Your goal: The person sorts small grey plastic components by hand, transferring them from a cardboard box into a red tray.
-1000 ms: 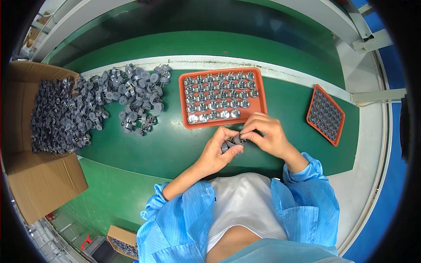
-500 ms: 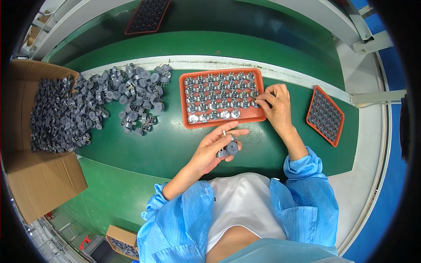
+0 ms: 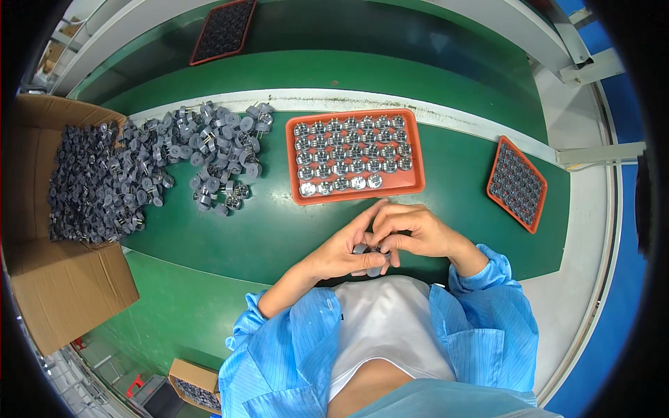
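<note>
Blue sleeves, rolled: one pair, nearest us, the bare forearms reaching in from them over the green bench.

Left hand: one, partly closed, clamped on a few grey round parts. We see the thumb laid across them and the index finger stretched out toward the tray; how many parts lie in the palm we cannot tell.

Right hand: one, fingers bent, thumb and index tips drawn close together at a part held in the left hand. Whether these tips clamp it or only touch it, we cannot tell, the contact being partly hidden.

Orange-red tray: one, just beyond the hands, untouched by either. We count four rows of parts, silvery faces up; the nearest row is the shortest and stops short of the right side.

Loose pile of grey parts: one, left of the tray, some with metal pins showing, running back to an open cardboard box on its side, more parts inside.

Second tray: one, right, set aslant, filled with rows.

White ledge: one, behind the tray.

Third tray: one, farthest, beyond the ledge, contents dark.
</note>
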`<state>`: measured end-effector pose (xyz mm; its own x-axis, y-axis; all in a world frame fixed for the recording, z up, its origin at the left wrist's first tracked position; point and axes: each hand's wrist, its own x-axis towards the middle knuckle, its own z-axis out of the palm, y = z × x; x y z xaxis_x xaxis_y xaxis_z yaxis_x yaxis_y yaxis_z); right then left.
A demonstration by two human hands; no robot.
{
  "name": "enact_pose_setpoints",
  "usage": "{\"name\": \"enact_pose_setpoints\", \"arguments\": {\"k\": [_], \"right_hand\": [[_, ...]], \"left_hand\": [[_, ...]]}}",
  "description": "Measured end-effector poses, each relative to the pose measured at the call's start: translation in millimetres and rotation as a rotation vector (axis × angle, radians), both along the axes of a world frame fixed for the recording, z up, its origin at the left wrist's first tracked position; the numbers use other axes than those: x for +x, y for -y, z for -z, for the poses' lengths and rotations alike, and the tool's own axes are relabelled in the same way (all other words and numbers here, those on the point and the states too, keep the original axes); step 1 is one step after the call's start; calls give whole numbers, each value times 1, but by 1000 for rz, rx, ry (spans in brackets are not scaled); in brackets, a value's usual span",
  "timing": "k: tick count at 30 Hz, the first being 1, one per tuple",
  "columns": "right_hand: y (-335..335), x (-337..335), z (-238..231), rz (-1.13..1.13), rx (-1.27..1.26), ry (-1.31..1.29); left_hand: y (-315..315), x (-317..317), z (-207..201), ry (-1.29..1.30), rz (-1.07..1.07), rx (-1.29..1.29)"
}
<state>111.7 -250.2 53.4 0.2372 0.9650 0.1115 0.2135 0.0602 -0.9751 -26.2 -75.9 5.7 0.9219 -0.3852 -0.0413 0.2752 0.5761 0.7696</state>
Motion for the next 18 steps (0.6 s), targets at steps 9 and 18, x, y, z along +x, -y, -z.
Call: {"name": "enact_pose_setpoints", "arguments": {"k": [9, 18], "right_hand": [[-1, 34, 9, 594, -43, 631], [-5, 40, 26, 575, -89, 918]], "left_hand": [[-9, -7, -6, -354, -260, -189], [-11, -3, -21, -444, -332, -289]]}}
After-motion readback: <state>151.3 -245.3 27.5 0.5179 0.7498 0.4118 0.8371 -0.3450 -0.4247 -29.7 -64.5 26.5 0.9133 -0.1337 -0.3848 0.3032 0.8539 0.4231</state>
